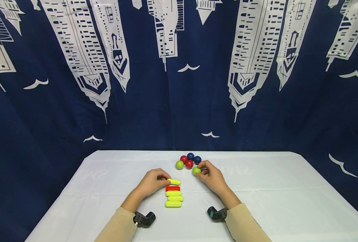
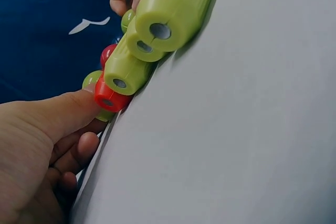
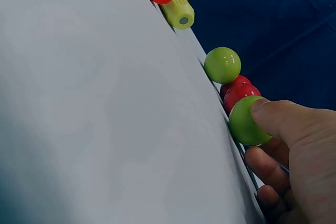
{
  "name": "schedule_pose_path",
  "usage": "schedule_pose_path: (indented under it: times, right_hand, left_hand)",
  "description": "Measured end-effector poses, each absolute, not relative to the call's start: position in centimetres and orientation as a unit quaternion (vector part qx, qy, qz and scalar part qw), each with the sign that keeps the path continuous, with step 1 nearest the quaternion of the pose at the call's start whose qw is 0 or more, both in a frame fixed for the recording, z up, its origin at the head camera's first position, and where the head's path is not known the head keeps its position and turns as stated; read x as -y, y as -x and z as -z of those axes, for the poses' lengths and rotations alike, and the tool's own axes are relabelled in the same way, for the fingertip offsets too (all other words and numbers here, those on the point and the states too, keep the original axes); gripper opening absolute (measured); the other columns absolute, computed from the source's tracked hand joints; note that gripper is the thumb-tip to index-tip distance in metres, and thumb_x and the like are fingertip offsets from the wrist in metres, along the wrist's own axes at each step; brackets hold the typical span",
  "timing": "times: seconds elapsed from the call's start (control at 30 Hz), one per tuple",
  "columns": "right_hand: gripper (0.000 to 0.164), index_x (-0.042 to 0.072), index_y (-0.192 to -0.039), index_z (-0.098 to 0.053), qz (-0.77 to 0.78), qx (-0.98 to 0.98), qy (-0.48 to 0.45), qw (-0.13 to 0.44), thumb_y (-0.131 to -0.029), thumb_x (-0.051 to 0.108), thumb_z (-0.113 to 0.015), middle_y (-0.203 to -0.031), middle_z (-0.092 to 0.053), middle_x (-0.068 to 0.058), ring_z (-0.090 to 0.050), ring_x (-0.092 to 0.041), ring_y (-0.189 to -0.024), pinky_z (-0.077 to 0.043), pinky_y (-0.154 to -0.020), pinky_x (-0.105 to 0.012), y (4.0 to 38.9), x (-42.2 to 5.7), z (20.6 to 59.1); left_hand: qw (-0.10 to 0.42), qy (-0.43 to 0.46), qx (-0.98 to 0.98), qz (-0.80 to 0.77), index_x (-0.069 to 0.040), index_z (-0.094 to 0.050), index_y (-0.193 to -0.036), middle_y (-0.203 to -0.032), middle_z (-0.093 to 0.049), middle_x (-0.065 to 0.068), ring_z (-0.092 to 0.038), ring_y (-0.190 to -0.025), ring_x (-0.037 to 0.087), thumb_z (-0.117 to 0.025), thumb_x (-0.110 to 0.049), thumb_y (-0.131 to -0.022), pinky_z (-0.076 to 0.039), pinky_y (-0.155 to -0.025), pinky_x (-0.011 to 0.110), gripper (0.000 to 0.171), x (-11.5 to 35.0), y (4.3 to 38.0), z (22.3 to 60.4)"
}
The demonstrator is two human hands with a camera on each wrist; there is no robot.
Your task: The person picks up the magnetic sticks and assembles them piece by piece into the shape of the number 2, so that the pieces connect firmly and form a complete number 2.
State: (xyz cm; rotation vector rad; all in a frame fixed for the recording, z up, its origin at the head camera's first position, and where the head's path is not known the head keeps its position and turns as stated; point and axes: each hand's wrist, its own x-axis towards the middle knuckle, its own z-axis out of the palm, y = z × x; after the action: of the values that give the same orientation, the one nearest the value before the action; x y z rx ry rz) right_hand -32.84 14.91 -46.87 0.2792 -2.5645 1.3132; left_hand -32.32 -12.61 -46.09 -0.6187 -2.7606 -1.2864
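Note:
My left hand (image 1: 152, 181) pinches the left end of a yellow magnetic rod (image 1: 175, 182), the farthest in a column of rods. Just nearer lies a red rod (image 1: 173, 189), followed by three more yellow rods (image 1: 173, 204), all roughly parallel. Grey metal discs show in the rods' ends in the left wrist view, where the thumb (image 2: 73, 109) overlaps the red rod. Between thumb and fingers, my right hand (image 1: 213, 178) holds a green ball (image 3: 248, 121) low at the tabletop. Part of that ball is hidden behind the thumb in the right wrist view.
Beyond the hands sits a cluster of balls: another green ball (image 1: 179, 164), two red balls (image 1: 189, 164) and two blue balls (image 1: 190, 156). A white cloth covers the table (image 1: 272, 201). Behind its far edge hangs a dark blue curtain (image 1: 173, 111) with white building prints.

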Motion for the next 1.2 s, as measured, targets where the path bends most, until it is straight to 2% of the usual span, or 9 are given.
schedule_pose_path:
  times: [0.33,0.67,0.87,0.97,1.2]
  right_hand:
    - [0.028,0.018,-0.109,-0.069,-0.424,0.894,-0.104,0.104,-0.084,0.012,-0.078,-0.106,-0.070,-0.001,-0.053,-0.009,-0.077,-0.043,-0.069,-0.024,32.7,-15.0,46.4]
    - [0.026,0.016,-0.110,-0.071,-0.439,0.886,-0.125,0.078,-0.085,0.012,-0.077,-0.096,-0.066,0.002,-0.052,-0.010,-0.076,-0.043,-0.067,-0.022,32.0,-15.5,45.9]
    - [0.027,0.018,-0.111,-0.071,-0.447,0.882,-0.136,0.066,-0.086,0.012,-0.077,-0.088,-0.062,0.003,-0.051,-0.009,-0.075,-0.043,-0.066,-0.021,31.3,-15.7,46.0]
    - [0.027,0.018,-0.111,-0.070,-0.442,0.884,-0.138,0.065,-0.086,0.012,-0.077,-0.088,-0.062,0.004,-0.052,-0.009,-0.075,-0.043,-0.066,-0.021,31.0,-15.8,46.4]
    - [0.029,0.020,-0.113,-0.070,-0.431,0.885,-0.161,0.075,-0.085,0.012,-0.076,-0.094,-0.063,0.005,-0.052,-0.007,-0.075,-0.045,-0.068,-0.020,30.9,-16.0,46.9]
  left_hand:
    - [0.032,0.193,0.883,0.426,-0.014,-0.076,-0.091,-0.081,-0.063,-0.006,-0.054,-0.074,0.008,-0.079,-0.013,-0.084,-0.044,-0.066,0.019,0.008,12.0,32.3,45.9]
    - [0.050,0.218,0.881,0.417,-0.012,-0.077,-0.094,-0.081,-0.063,-0.004,-0.053,-0.072,0.003,-0.080,-0.010,-0.082,-0.045,-0.065,0.018,0.012,12.1,32.6,46.1]
    - [0.052,0.206,0.885,0.414,-0.013,-0.077,-0.092,-0.079,-0.061,-0.006,-0.052,-0.071,0.006,-0.081,-0.012,-0.082,-0.044,-0.064,0.019,0.011,11.9,32.6,45.8]
    - [0.038,0.199,0.885,0.419,-0.013,-0.078,-0.092,-0.079,-0.063,-0.005,-0.052,-0.072,0.008,-0.081,-0.011,-0.082,-0.044,-0.064,0.020,0.010,11.9,32.6,46.0]
    - [-0.027,0.177,0.888,0.423,-0.015,-0.078,-0.092,-0.082,-0.066,-0.004,-0.054,-0.079,0.013,-0.078,-0.013,-0.084,-0.046,-0.070,0.025,0.009,11.4,33.2,44.8]
